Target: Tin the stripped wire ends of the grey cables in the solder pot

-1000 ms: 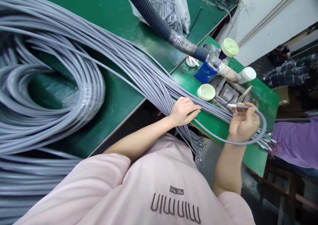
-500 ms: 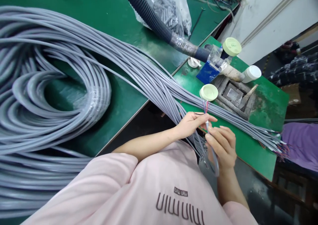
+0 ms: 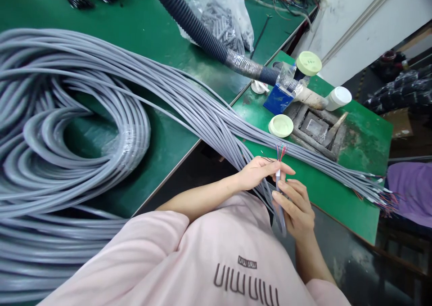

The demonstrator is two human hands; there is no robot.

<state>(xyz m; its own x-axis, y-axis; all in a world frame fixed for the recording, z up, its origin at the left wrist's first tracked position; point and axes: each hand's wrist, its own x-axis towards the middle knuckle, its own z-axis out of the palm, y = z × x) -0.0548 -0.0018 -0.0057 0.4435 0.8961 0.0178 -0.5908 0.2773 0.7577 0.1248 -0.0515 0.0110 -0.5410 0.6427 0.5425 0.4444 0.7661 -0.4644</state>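
Note:
My left hand (image 3: pixel 261 171) pinches a grey cable close to its stripped end, where thin coloured wires (image 3: pixel 281 153) fan out above the fingers. A dark wire lies across the thumb side of that hand. Just below, my right hand (image 3: pixel 295 204) closes its fingers round the grey sheath of the same cable (image 3: pixel 279 213), which bends down in a loop toward my shirt. Behind both hands runs a thick bundle of grey cables (image 3: pixel 202 101), with stripped ends lying at the right of the bench.
Large coils of grey cable (image 3: pixel 131 144) cover the left of the green table (image 3: pixel 168 157). A soldering pot (image 3: pixel 315 126) sits on the green bench, with a round tub (image 3: pixel 281 126), a white jar (image 3: pixel 338 98) and a black hose (image 3: pixel 202 31) near it. A person's purple sleeve (image 3: pixel 410 191) is at right.
The cable end is held more upright and its coloured wires stand more spread. My right hand has moved slightly down and left along the cable. The whole view has shifted a little.

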